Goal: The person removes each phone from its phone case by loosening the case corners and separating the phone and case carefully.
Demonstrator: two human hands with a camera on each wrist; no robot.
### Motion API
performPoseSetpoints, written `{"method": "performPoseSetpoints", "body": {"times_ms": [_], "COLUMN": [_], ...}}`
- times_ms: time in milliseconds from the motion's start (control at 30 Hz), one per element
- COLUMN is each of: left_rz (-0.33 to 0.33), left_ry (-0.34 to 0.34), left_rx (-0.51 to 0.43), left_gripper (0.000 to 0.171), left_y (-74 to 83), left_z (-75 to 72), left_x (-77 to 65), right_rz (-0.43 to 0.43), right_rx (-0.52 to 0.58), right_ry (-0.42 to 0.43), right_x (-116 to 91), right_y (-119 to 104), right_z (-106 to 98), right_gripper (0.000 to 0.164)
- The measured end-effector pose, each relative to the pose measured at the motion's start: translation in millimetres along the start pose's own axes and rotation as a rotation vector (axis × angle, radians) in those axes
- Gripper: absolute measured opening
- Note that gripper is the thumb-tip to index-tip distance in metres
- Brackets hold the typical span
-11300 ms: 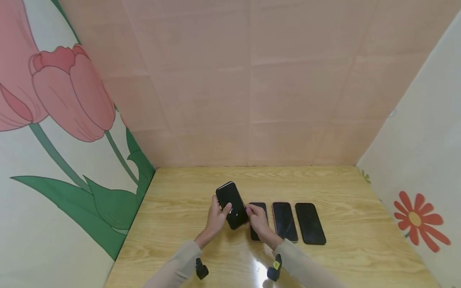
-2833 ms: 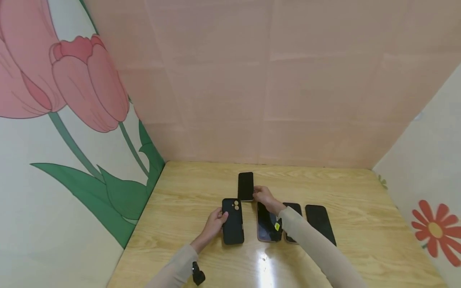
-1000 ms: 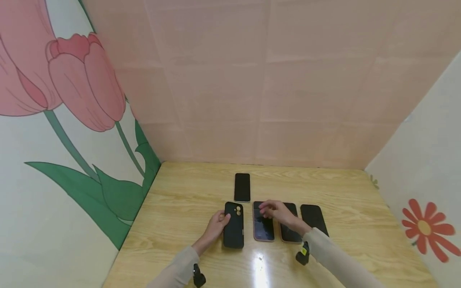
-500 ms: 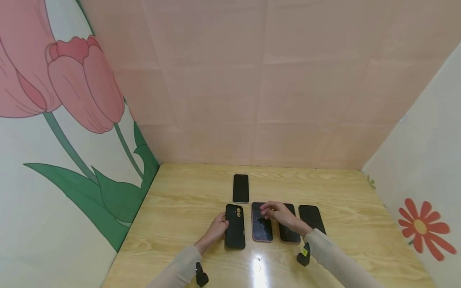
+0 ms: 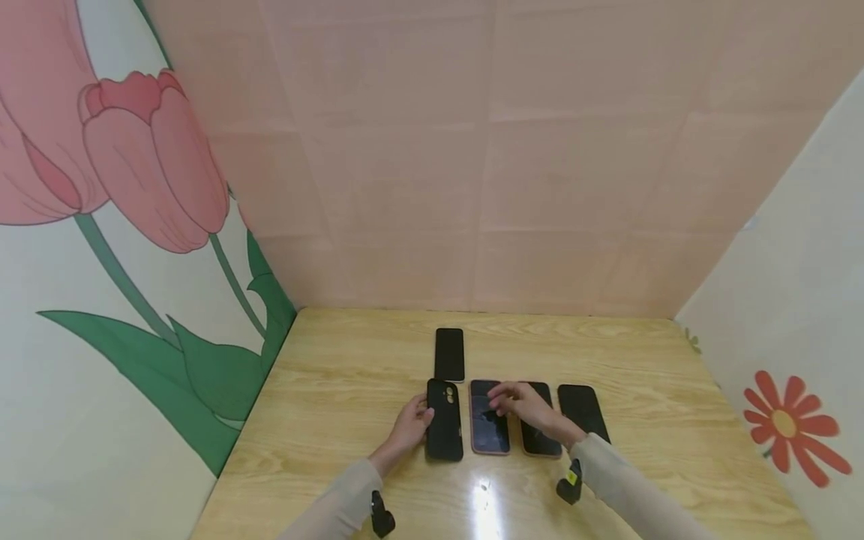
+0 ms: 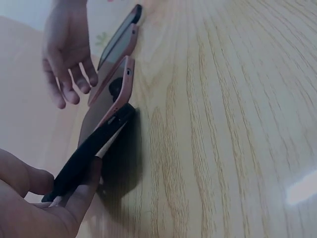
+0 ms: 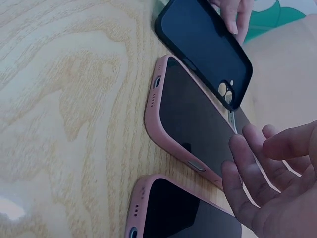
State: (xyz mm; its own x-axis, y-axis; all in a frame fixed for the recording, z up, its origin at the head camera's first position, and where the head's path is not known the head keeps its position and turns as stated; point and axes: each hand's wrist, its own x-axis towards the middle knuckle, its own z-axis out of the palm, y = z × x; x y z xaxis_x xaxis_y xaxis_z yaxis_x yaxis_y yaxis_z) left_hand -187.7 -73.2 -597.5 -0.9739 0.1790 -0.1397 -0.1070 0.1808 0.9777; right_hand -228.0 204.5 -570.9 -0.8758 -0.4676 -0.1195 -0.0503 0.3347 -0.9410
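My left hand [image 5: 409, 424] pinches the left edge of an empty black phone case [image 5: 444, 424], thumb on one face and fingers behind. In the left wrist view the case [image 6: 94, 148] tilts up off the table, its shadow beneath. Light shows through its camera holes in the right wrist view. My right hand [image 5: 529, 405] hovers with relaxed, slightly bent fingers over a phone in a pink case [image 5: 489, 435], holding nothing. Behind the black case, a bare black phone [image 5: 449, 355] lies screen up.
To the right, a second pink-cased phone [image 5: 540, 442] and a black phone [image 5: 582, 409] lie in a row, partly covered by my right hand and forearm. The wooden table [image 5: 351, 360] meets a pink backdrop [image 5: 378, 187] behind and flowered panels at both sides.
Earlier both hands held the black phone; it then lay at the back with my right hand at it. That hand has since drawn back over the pink-cased phone; the left keeps the case, tilting slightly.
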Motion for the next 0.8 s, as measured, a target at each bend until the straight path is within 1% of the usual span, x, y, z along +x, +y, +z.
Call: {"method": "performPoseSetpoints", "body": {"times_ms": [133, 200, 333, 467, 600, 700, 800], "left_rz": [0.0, 0.007, 0.021, 0.006, 0.008, 0.022, 0.037], "left_ry": [0.012, 0.024, 0.055, 0.08, 0.092, 0.102, 0.112], "left_rx": [0.055, 0.101, 0.185, 0.225, 0.241, 0.258, 0.288], "left_gripper": [0.044, 0.043, 0.043, 0.042, 0.041, 0.04, 0.039], "left_y": [0.1, 0.0, 0.7, 0.8, 0.9, 1.7, 1.7], "left_z": [2.7, 4.4, 6.3, 5.1, 3.1, 1.5, 0.3], "left_x": [1.8, 3.8, 6.5, 6.4, 5.3, 3.9, 1.9], "right_rz": [-0.012, -0.012, -0.004, -0.001, 0.031, 0.054, 0.059], "right_rx": [0.004, 0.005, 0.01, 0.004, 0.01, 0.018, 0.019], "right_ry": [-0.002, -0.001, 0.004, 0.008, 0.016, 0.023, 0.025], "right_x": [-7.7, -7.8, -2.1, 1.7, 3.1, 4.0, 3.9], "right_y": [-14.3, -12.9, 2.9, 15.3, 19.1, 20.4, 21.4], "right_z": [1.7, 1.7, 1.0, 1.1, 2.0, 2.9, 4.0], "right_gripper": [0.022, 0.022, 0.023, 0.026, 0.026, 0.026, 0.026]}}
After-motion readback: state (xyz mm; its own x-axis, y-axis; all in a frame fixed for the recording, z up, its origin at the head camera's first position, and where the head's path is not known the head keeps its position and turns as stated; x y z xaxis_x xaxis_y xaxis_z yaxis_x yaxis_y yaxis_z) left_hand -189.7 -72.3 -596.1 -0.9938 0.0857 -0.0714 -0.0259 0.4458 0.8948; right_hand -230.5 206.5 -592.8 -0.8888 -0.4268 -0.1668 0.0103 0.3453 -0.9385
